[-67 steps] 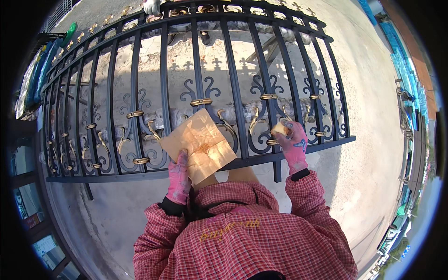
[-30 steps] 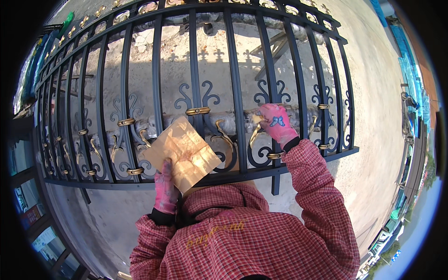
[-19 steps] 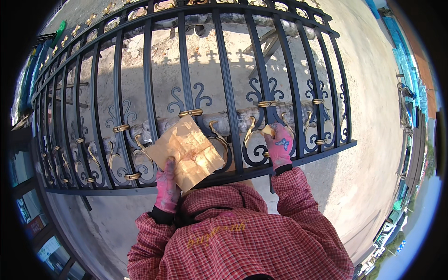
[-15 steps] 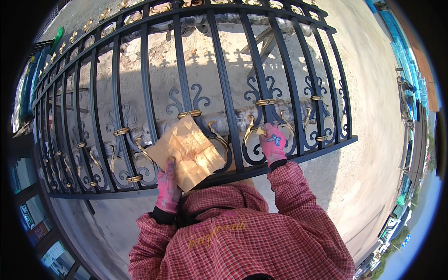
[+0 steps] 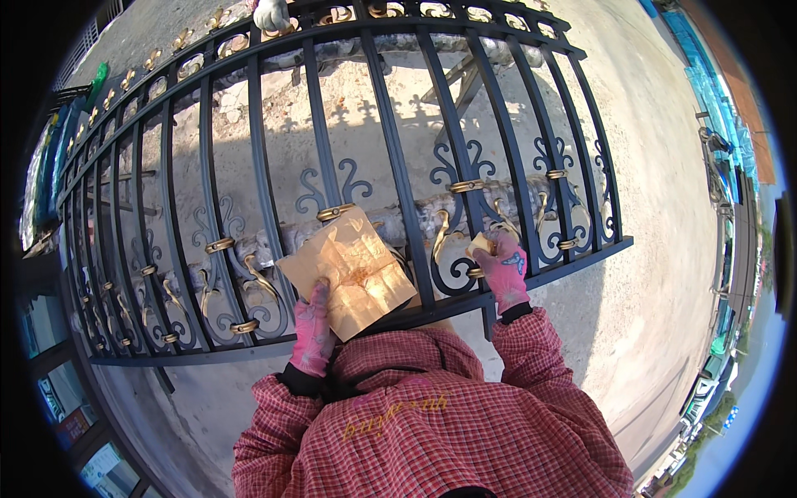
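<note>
My left hand (image 5: 312, 336), in a pink glove, grips the lower left edge of a creased brown sheet of cardboard (image 5: 353, 278) with shiny gold smears across its middle. The sheet hides part of the black metal fence panel (image 5: 408, 178) behind it. In my pink-gloved right hand (image 5: 505, 270) a small pale-yellow sponge-like piece (image 5: 481, 243) is pinched between the fingers. That hand is at a scroll ornament low on the panel, beside a gold-coloured curl (image 5: 442, 236). Whether the piece touches the metal cannot be made out.
Another person's grey-gloved hand (image 5: 271, 15) rests at the panel's far rail. A wrapped horizontal support (image 5: 282, 232) runs under the bars. Gold bands, such as one collar (image 5: 467, 187), ring several bars. Blue sheeting (image 5: 718, 91) lies along the right edge.
My right hand has moved slightly right and down from the gold curl and turned. The cardboard in my left hand has shifted a little right. A grey-gloved hand has appeared at the far rail.
</note>
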`<act>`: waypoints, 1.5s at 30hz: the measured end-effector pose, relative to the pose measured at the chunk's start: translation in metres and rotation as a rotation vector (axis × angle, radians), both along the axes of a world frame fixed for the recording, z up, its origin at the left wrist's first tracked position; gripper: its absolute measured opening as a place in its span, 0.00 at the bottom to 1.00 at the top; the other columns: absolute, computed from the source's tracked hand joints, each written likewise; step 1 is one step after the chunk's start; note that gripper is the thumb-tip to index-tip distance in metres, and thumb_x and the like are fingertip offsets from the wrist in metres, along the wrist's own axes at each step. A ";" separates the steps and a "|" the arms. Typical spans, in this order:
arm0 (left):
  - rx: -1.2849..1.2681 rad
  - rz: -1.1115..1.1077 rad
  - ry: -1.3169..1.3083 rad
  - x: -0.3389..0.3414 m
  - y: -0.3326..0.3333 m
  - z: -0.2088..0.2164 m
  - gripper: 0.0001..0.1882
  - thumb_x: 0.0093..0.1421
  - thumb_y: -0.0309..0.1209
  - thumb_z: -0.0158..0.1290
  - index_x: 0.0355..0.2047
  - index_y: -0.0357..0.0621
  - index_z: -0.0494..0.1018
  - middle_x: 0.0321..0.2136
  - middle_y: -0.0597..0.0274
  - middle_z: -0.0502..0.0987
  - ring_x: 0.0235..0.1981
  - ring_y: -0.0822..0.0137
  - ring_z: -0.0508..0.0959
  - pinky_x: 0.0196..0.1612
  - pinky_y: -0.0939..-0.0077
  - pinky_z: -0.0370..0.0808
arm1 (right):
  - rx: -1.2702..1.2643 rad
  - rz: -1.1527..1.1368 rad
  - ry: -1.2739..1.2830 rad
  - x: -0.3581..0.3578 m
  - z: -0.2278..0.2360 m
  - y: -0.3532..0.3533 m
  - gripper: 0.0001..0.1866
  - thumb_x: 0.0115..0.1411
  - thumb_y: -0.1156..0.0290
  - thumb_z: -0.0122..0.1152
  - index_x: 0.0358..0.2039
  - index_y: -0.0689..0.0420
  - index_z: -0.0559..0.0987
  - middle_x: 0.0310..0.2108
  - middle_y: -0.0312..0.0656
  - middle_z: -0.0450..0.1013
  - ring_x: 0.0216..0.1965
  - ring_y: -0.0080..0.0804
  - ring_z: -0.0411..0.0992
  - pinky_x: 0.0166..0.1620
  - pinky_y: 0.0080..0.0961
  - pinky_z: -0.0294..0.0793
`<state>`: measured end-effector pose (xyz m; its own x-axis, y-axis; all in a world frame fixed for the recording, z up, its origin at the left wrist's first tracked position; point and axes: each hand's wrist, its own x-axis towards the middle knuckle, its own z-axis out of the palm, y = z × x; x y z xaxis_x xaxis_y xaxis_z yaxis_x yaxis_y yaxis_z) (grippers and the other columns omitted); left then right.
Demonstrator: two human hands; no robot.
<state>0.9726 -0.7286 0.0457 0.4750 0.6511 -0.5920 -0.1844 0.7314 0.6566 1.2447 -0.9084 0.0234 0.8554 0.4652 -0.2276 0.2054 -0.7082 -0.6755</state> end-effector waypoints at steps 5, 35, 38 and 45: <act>0.049 -0.080 0.015 0.019 -0.005 -0.014 0.18 0.64 0.38 0.49 0.47 0.36 0.67 0.39 0.59 0.75 0.35 0.69 0.78 0.37 0.78 0.77 | 0.320 -0.089 0.193 -0.016 0.069 0.023 0.18 0.50 0.81 0.63 0.43 0.63 0.73 0.33 0.40 0.74 0.31 0.21 0.74 0.34 0.16 0.73; 0.099 -0.081 0.133 0.065 0.013 -0.026 0.20 0.62 0.41 0.51 0.45 0.37 0.70 0.38 0.64 0.75 0.36 0.73 0.76 0.38 0.79 0.75 | 0.337 -0.117 -0.066 0.089 -0.030 0.041 0.17 0.51 0.78 0.62 0.43 0.61 0.73 0.36 0.43 0.73 0.36 0.28 0.73 0.39 0.20 0.73; 0.119 -0.100 0.164 0.069 0.015 -0.024 0.21 0.62 0.42 0.51 0.46 0.36 0.69 0.38 0.62 0.75 0.36 0.72 0.76 0.38 0.78 0.75 | 0.260 -0.037 -0.086 0.100 -0.045 0.048 0.17 0.49 0.78 0.64 0.41 0.61 0.74 0.36 0.44 0.74 0.36 0.32 0.74 0.41 0.23 0.73; 0.052 -0.093 0.179 0.079 0.015 -0.016 0.22 0.61 0.42 0.52 0.46 0.36 0.69 0.39 0.60 0.76 0.36 0.70 0.78 0.38 0.77 0.76 | 0.107 0.041 -0.092 0.106 -0.044 0.049 0.17 0.47 0.76 0.64 0.40 0.61 0.75 0.36 0.46 0.75 0.36 0.38 0.75 0.41 0.26 0.73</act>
<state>1.0520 -0.7132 0.0298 0.4250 0.6414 -0.6387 0.0050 0.7039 0.7102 1.3510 -0.8591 -0.0205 0.8503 0.5174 -0.0964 0.2970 -0.6229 -0.7237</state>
